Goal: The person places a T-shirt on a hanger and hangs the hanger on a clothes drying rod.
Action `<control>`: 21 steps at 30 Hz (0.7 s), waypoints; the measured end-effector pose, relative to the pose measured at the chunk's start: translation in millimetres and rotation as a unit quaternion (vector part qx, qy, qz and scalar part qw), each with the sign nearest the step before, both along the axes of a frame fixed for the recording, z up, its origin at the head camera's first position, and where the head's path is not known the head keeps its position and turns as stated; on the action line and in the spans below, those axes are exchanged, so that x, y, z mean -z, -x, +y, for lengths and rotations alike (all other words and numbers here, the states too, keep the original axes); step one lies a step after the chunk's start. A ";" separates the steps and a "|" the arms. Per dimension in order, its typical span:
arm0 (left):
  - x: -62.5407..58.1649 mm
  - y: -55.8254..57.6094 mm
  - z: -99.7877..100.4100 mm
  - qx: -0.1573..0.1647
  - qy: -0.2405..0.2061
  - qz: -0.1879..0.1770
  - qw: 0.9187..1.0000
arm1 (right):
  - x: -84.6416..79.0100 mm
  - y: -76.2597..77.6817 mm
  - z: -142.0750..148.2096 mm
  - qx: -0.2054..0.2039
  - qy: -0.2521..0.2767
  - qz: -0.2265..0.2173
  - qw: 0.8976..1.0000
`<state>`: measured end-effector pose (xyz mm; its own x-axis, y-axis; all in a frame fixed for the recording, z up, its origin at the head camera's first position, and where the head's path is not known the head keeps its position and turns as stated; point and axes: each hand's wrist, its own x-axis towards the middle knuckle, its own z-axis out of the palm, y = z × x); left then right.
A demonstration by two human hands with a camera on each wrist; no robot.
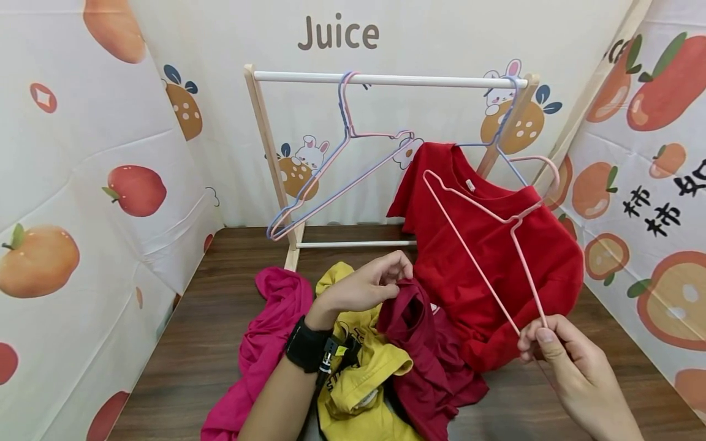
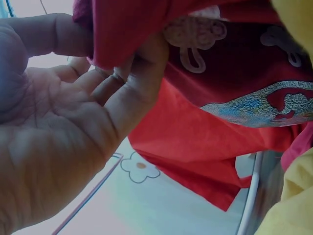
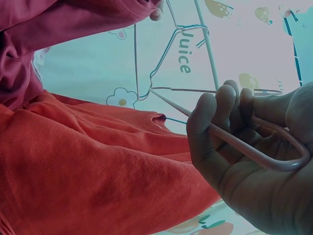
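Observation:
My left hand (image 1: 364, 285) pinches the edge of a dark red shirt (image 1: 441, 361), raising that part off the crumpled rest. In the left wrist view, cloth (image 2: 129, 27) lies between the thumb and fingers, and a pale print shows farther along. My right hand (image 1: 573, 367) grips one end of a pink hanger (image 1: 516, 218); its hook points up and right. The right wrist view shows fingers curled round the hanger's bent end (image 3: 283, 165). Behind the pink hanger, a bright red T-shirt (image 1: 449, 294) hangs from a blue hanger (image 1: 499, 131), its lower part bunched on the table.
A clothes rack (image 1: 430, 80) with a white bar stands at the back. Two bare hangers (image 1: 345, 113), blue and pink, hang on its left half. A yellow shirt (image 1: 386, 361) and a magenta garment (image 1: 270, 337) lie crumpled on the wooden table (image 1: 176, 380).

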<state>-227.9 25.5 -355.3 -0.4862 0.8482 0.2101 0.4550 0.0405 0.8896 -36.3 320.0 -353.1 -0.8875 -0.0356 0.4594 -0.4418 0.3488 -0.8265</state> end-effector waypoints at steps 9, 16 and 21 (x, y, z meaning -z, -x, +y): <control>1.5 3.7 -2.2 0.036 0.009 -0.002 0.999 | 0.2 -0.7 2.0 -0.013 0.019 0.004 1.000; 0.1 3.7 -4.0 -0.030 -0.031 0.000 0.999 | 1.5 -1.9 7.0 -0.023 0.027 0.020 0.999; -1.8 2.9 -7.5 -0.116 -0.063 0.035 0.991 | 0.8 -2.9 9.2 -0.015 0.010 0.031 0.999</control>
